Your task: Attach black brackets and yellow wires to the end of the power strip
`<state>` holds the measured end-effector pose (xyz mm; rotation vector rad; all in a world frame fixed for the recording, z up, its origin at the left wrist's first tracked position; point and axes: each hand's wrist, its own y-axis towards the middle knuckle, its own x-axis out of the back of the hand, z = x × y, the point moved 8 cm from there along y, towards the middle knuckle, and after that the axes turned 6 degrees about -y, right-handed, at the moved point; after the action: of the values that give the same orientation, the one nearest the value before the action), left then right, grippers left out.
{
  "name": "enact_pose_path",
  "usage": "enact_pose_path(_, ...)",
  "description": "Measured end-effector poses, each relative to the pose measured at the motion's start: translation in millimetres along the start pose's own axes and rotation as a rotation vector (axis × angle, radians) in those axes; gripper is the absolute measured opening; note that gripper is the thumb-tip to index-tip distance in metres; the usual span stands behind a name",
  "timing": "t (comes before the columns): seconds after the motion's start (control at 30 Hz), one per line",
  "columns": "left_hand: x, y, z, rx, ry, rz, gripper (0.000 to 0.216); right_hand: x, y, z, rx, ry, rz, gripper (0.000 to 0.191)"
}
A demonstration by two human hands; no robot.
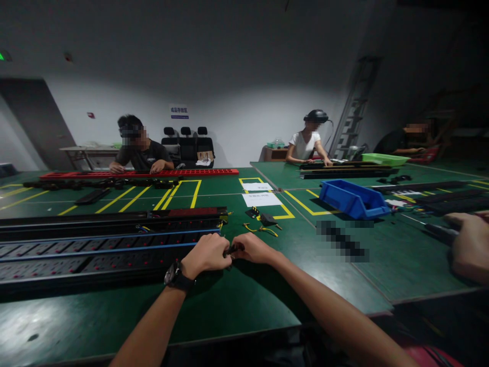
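Observation:
My left hand (208, 253), with a watch on its wrist, is closed at the right end of a long black power strip (126, 261) dotted with red marks. Facing it, my right hand (252, 248) is closed too. Between the fingertips of both hands is a small dark part (232, 250); its exact kind is hidden by the fingers. Just beyond my hands lie short yellow wires (267, 231) and a small black block (268, 219) on the green table (282, 290).
A blue bin (349, 199) stands to the right. At the right edge a co-worker's hand (471, 244) is beside a screwdriver-like tool (431, 225). Paper sheets (262, 199) lie ahead. Across the table, people work at a red rail (153, 174) and dark strips (344, 171).

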<state>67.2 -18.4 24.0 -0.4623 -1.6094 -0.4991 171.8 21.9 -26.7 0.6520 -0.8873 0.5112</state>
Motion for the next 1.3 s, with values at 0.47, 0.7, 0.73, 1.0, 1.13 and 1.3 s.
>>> enact_pose_path(0.47,1.6,1.7,0.4,0.033,0.010,0.083,0.040,-3.5,-0.1,-4.2,0.017,-0.007,-0.003,0.019)
enact_pose_path(0.7,1.9,1.3,4.9,0.038,-0.044,0.010,0.036,-3.0,0.7,-2.6,0.004,-0.002,0.013,0.015)
enact_pose_path(0.73,1.4,1.2,5.4,0.034,-0.044,0.006,0.036,-2.6,0.7,-2.1,0.004,0.001,0.012,0.015)
enact_pose_path(1.0,1.1,2.5,4.3,0.023,-0.021,0.005,0.038,-3.7,0.5,-4.2,0.012,-0.009,0.003,0.016)
enact_pose_path(1.13,3.3,2.3,2.8,0.060,-0.013,0.019,0.039,-6.2,0.7,-7.3,0.010,0.002,0.007,0.015)
enact_pose_path(1.3,4.3,2.0,1.6,0.069,-0.012,0.020,0.038,-5.4,0.9,-4.7,0.006,-0.008,0.018,0.016)
